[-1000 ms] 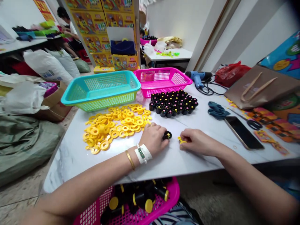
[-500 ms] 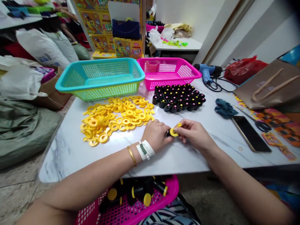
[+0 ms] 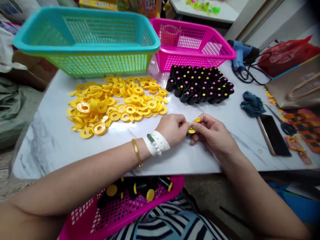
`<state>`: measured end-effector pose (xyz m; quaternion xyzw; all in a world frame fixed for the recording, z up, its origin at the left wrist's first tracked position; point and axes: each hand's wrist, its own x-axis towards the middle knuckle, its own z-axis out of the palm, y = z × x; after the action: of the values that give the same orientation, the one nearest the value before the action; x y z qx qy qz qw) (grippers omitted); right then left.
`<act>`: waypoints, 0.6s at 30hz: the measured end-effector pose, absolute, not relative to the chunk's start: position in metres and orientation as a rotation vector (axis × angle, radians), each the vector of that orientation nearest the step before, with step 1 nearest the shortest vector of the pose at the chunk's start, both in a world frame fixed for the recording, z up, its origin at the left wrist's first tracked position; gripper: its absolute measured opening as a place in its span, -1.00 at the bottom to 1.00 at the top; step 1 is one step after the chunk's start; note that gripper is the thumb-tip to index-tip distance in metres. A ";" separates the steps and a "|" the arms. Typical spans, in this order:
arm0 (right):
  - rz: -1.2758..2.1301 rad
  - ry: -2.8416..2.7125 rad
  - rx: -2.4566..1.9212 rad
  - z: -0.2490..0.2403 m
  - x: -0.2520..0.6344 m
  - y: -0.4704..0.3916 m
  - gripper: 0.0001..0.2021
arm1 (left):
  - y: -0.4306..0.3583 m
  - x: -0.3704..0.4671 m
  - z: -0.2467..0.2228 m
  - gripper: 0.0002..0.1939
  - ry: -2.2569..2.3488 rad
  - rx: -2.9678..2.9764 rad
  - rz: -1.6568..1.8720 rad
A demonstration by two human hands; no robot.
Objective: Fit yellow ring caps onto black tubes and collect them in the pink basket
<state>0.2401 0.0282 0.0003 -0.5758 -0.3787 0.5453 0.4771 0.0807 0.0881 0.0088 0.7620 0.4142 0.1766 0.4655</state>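
Note:
Both of my hands meet over the front middle of the table, around one small yellow plastic ring (image 3: 192, 131) with a round tab. My left hand (image 3: 173, 129) has its fingertips pinched at the ring's left side. From the right, my right hand (image 3: 213, 133) grips the ring between thumb and fingers, near the tab. A little black shows by the ring, but my fingers hide most of it. A loose pile of yellow plastic rings (image 3: 115, 115) lies left of my hands. Behind them stand several black cylinders (image 3: 200, 85) with pink or yellow centres, packed upright.
A turquoise-and-green basket (image 3: 97, 48) and a pink basket (image 3: 197, 53) stand at the back. To the right are a blue heat gun (image 3: 240, 55), a dark cloth (image 3: 252, 104), a phone (image 3: 275, 136) and scissors (image 3: 287, 128). Another pink basket (image 3: 120, 216) holds black-and-yellow pieces at my lap.
My view has tipped down and closer to the table. The yellow ring has turned from facing me to a tilt, and my left fingertips have moved onto it; the black piece is now mostly hidden.

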 end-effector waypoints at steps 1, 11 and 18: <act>1.328 -0.930 -1.405 0.000 0.240 0.027 -0.70 | 0.087 0.080 0.007 -0.75 1.012 1.875 0.447; 1.183 -0.810 -1.345 -0.007 0.241 0.019 -0.74 | 0.072 0.072 -0.003 -0.68 0.953 2.427 0.439; 1.543 -1.185 -1.535 0.020 0.248 0.042 -0.73 | 0.069 0.080 -0.005 -0.62 0.976 2.587 0.391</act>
<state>0.2481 0.0417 0.0201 -0.5858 -0.4520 0.5887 0.3256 0.0805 0.0693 -0.0047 0.9123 0.3441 0.1380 0.1738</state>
